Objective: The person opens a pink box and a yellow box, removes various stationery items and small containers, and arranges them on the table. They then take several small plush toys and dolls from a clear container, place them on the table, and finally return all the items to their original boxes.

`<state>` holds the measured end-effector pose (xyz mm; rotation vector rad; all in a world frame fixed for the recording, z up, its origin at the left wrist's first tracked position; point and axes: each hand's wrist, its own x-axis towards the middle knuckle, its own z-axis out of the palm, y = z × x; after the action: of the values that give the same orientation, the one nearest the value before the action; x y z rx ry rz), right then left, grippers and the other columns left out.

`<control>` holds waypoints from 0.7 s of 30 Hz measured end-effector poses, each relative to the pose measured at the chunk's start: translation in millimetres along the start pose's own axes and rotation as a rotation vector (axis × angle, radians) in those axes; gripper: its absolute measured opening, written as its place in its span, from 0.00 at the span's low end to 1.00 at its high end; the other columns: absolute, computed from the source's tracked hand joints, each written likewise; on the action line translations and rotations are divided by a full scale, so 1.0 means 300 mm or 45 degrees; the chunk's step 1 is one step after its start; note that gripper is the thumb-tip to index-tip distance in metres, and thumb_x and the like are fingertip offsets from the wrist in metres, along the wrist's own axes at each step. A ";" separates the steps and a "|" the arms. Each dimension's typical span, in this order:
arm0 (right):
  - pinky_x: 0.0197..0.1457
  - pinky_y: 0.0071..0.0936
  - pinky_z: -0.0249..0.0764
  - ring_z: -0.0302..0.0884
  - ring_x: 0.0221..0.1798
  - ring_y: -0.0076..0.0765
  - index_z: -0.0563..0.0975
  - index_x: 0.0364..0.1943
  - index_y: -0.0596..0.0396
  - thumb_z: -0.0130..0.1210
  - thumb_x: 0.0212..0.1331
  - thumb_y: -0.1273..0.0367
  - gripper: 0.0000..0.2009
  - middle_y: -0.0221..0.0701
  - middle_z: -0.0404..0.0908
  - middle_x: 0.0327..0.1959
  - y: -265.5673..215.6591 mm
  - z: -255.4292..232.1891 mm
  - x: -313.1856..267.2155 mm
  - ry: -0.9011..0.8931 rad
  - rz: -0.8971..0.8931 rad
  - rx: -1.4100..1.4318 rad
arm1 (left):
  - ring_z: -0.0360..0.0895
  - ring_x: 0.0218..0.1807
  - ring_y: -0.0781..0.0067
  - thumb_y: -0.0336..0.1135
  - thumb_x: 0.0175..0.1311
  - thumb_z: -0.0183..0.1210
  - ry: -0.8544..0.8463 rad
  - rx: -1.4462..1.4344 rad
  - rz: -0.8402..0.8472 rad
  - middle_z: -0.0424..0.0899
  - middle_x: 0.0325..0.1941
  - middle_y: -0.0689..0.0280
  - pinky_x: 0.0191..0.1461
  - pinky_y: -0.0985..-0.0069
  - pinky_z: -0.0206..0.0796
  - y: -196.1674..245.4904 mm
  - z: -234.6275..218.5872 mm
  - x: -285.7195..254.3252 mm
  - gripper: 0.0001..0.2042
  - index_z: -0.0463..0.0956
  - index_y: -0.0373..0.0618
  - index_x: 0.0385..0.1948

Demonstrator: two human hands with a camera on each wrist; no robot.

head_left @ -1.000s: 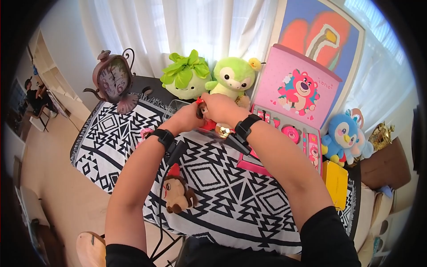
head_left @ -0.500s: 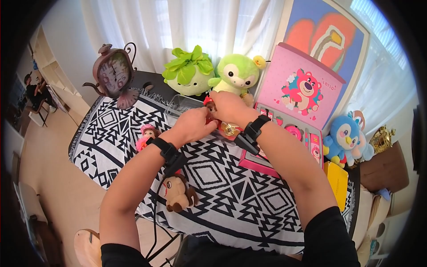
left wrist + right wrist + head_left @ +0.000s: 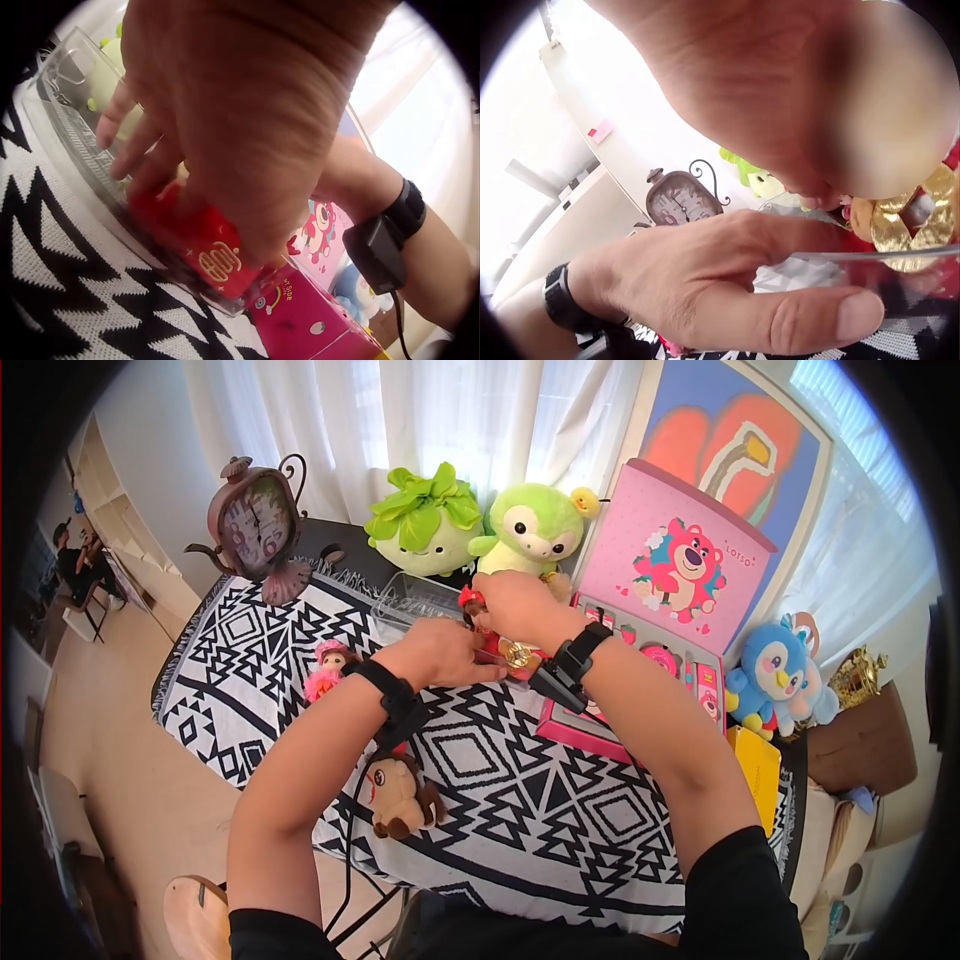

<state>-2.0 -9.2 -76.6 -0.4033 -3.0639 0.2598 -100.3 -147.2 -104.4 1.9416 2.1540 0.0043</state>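
Observation:
In the head view, my right hand holds a small brown-haired doll with a red bow at a clear container. My left hand is beside it, fingers extended over the container's near side. A gold ornament lies below the right hand. In the left wrist view, the left hand has spread fingers over a red item with gold print inside the clear walls. The right wrist view shows the left thumb straight outside the clear wall, fingers behind it; the right hand hides its own grip.
A pink-dressed doll and a brown plush lie on the patterned cloth. Behind are a clock and green plushes. An open pink box, a blue plush and a yellow box stand right.
The left hand has moved slightly right and down, and its curled fingers have straightened near the container's edge. The right hand has shifted a little right, keeping its grip on the doll.

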 end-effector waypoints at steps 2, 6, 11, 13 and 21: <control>0.52 0.49 0.78 0.83 0.49 0.56 0.78 0.46 0.59 0.66 0.56 0.63 0.18 0.50 0.84 0.41 -0.005 0.014 -0.014 0.012 0.014 -0.027 | 0.84 0.44 0.43 0.72 0.61 0.54 -0.082 0.000 0.013 0.87 0.37 0.49 0.51 0.54 0.75 -0.006 0.000 0.013 0.33 0.85 0.48 0.47; 0.49 0.49 0.77 0.82 0.43 0.58 0.78 0.42 0.58 0.66 0.56 0.62 0.16 0.48 0.82 0.36 0.014 0.046 -0.021 0.242 -0.040 0.040 | 0.84 0.44 0.43 0.70 0.60 0.56 -0.108 -0.012 0.026 0.87 0.36 0.47 0.50 0.54 0.75 0.012 -0.024 -0.004 0.36 0.81 0.43 0.52; 0.49 0.49 0.77 0.82 0.43 0.59 0.78 0.41 0.59 0.66 0.57 0.62 0.16 0.49 0.82 0.36 0.017 0.045 -0.012 0.239 0.006 0.092 | 0.84 0.44 0.42 0.68 0.58 0.60 0.104 -0.133 0.015 0.86 0.37 0.44 0.51 0.55 0.75 0.027 -0.032 -0.022 0.41 0.72 0.33 0.57; 0.50 0.48 0.79 0.84 0.45 0.58 0.78 0.43 0.61 0.65 0.58 0.63 0.16 0.49 0.84 0.40 0.015 0.033 -0.015 0.219 0.006 0.065 | 0.84 0.45 0.42 0.68 0.58 0.60 0.136 -0.129 0.036 0.86 0.38 0.45 0.52 0.55 0.75 0.022 -0.020 -0.021 0.41 0.72 0.35 0.58; 0.50 0.48 0.79 0.84 0.44 0.56 0.81 0.38 0.58 0.65 0.54 0.63 0.14 0.46 0.85 0.36 -0.002 0.023 -0.035 0.136 0.013 -0.027 | 0.84 0.48 0.45 0.70 0.57 0.59 -0.089 0.003 0.044 0.87 0.42 0.50 0.54 0.56 0.75 0.026 -0.011 0.023 0.37 0.81 0.43 0.54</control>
<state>7.6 -13.6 -83.5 -0.4196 -2.9635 0.1995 -93.8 -139.0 -101.1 1.9497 2.0772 -0.0590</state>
